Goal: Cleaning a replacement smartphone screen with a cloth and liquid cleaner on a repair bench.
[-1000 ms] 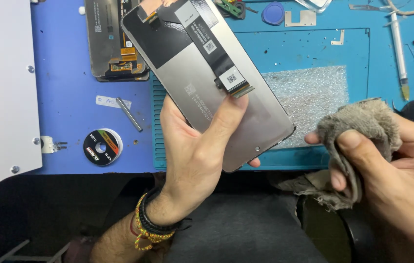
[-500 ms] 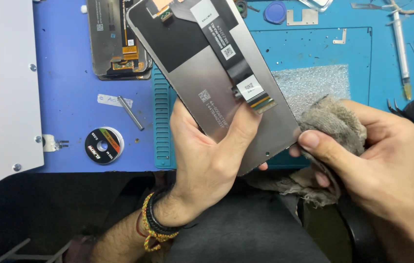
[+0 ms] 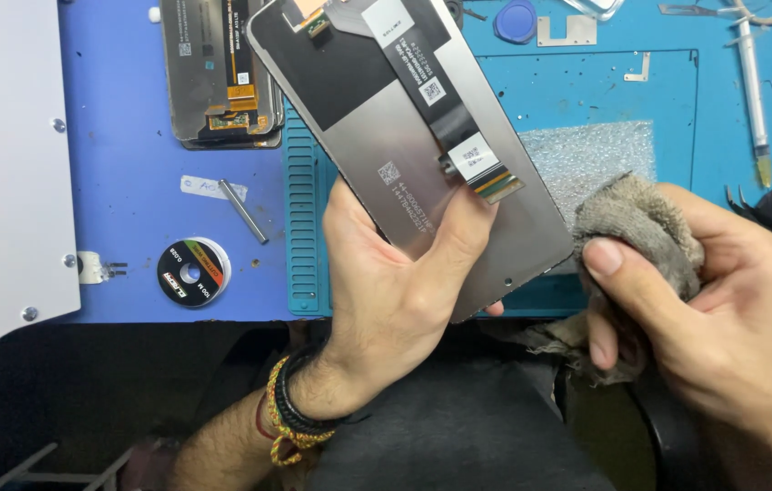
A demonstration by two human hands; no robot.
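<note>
**Phone screen held back-up, cloth at its lower edge**

The left hand [image 3: 395,291] grips a phone screen [image 3: 404,127] from below, back side up; its thumb presses on the grey metal back near the flat cable [image 3: 458,136], the other fingers curl underneath, and a fingertip shows past the lower edge; the screen tilts away over the teal work mat [image 3: 677,109], its top corner near the upper edge of the view.

The right hand [image 3: 713,309] is clenched around a bunched grey cloth [image 3: 631,218]; the thumb pins the cloth from the front, and the cloth touches the screen's lower right edge; a loose end of the cloth hangs below the hand.

On the blue table [image 3: 122,118], well to the left, lie another phone screen [image 3: 222,73], a small metal rod [image 3: 243,211] and a reel of thin wire [image 3: 190,273]; a white panel [image 3: 4,164] covers the far left; a syringe [image 3: 754,91] lies at the right of the mat; braided bracelets [image 3: 290,418] circle the left wrist.
</note>
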